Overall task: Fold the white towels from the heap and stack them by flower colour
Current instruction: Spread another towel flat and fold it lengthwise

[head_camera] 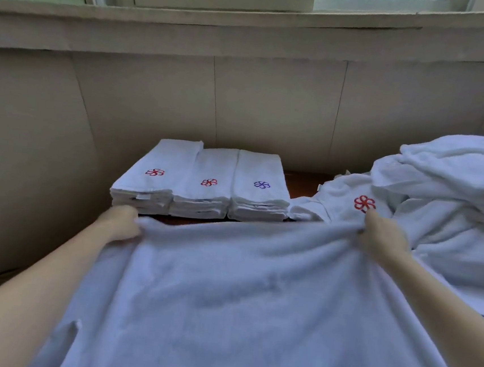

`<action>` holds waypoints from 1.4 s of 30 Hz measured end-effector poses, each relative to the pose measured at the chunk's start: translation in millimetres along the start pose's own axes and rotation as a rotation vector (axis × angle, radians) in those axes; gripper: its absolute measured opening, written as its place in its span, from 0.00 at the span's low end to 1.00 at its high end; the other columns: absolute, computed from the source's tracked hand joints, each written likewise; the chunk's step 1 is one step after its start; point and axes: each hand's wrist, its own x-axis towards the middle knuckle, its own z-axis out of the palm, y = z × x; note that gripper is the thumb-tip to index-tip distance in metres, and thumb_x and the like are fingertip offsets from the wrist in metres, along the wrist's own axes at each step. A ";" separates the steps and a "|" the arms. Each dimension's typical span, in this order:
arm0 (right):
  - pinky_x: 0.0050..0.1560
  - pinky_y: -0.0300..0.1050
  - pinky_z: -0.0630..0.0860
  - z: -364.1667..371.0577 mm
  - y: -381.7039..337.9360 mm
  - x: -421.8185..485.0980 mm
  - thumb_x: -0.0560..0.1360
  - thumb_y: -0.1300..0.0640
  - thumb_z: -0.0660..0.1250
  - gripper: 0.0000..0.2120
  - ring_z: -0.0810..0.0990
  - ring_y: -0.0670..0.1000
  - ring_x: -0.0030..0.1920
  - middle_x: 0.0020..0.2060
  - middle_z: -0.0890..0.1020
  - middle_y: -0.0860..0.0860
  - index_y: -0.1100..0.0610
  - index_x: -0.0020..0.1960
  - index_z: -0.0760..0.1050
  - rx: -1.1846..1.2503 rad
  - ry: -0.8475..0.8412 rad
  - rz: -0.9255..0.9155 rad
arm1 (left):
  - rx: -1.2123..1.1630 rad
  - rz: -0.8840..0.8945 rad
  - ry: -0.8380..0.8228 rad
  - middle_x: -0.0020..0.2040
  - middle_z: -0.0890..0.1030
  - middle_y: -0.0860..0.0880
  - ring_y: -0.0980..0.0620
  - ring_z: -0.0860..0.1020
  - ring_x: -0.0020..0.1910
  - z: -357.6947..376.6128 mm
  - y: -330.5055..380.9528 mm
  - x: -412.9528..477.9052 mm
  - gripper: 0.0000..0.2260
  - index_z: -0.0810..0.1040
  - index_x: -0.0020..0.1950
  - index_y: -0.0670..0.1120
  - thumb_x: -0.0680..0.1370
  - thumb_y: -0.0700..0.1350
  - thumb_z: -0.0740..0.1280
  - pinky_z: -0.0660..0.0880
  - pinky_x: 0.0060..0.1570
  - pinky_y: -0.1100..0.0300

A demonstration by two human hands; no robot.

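A large white towel [253,297] is stretched out in front of me, blurred by motion. My left hand [123,220] grips its far left corner and my right hand [382,235] grips its far right corner. Beyond the towel stand three stacks of folded white towels: two topped with a red flower [154,172] [209,182] and one topped with a purple flower [262,184]. At the right lies the heap of unfolded towels [455,198], with a red flower [364,203] showing on one towel just behind my right hand.
A beige wall [272,103] rises close behind the stacks, with a window ledge and window above. A strip of reddish-brown table [303,183] shows between the purple stack and the heap.
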 end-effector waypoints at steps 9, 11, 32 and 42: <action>0.48 0.55 0.65 1.9 7.0 -46.0 0.60 0.74 0.63 0.06 0.76 0.65 0.39 0.36 0.76 0.63 0.66 0.34 0.72 0.056 0.700 -0.328 | -0.114 0.191 0.593 0.58 0.68 0.51 0.41 0.72 0.34 24.6 -37.2 -53.9 0.07 0.69 0.44 0.48 0.71 0.38 0.64 0.68 0.34 0.55; 0.48 0.56 0.71 0.7 14.2 -67.7 0.53 0.76 0.65 0.13 0.76 0.62 0.29 0.28 0.74 0.57 0.63 0.34 0.71 -0.053 0.535 -0.504 | -0.057 0.166 0.331 0.59 0.64 0.56 0.44 0.74 0.41 36.5 -55.7 -72.8 0.09 0.68 0.47 0.52 0.72 0.44 0.66 0.70 0.38 0.55; 0.70 0.55 0.57 -20.5 -11.1 -145.7 0.75 0.52 0.58 0.24 0.63 0.55 0.70 0.68 0.65 0.50 0.46 0.70 0.58 -0.467 -0.363 -0.486 | 0.095 0.268 0.214 0.54 0.74 0.52 0.52 0.73 0.52 13.8 -27.2 -160.7 0.10 0.73 0.56 0.51 0.81 0.45 0.54 0.70 0.48 0.59; 0.66 0.47 0.64 25.3 -32.2 -162.7 0.75 0.60 0.52 0.27 0.62 0.52 0.69 0.70 0.63 0.47 0.44 0.72 0.57 -0.076 -0.221 -0.564 | 0.669 -0.329 -0.299 0.73 0.65 0.49 0.48 0.65 0.71 0.5 -65.0 -182.8 0.24 0.61 0.75 0.50 0.78 0.48 0.55 0.67 0.64 0.55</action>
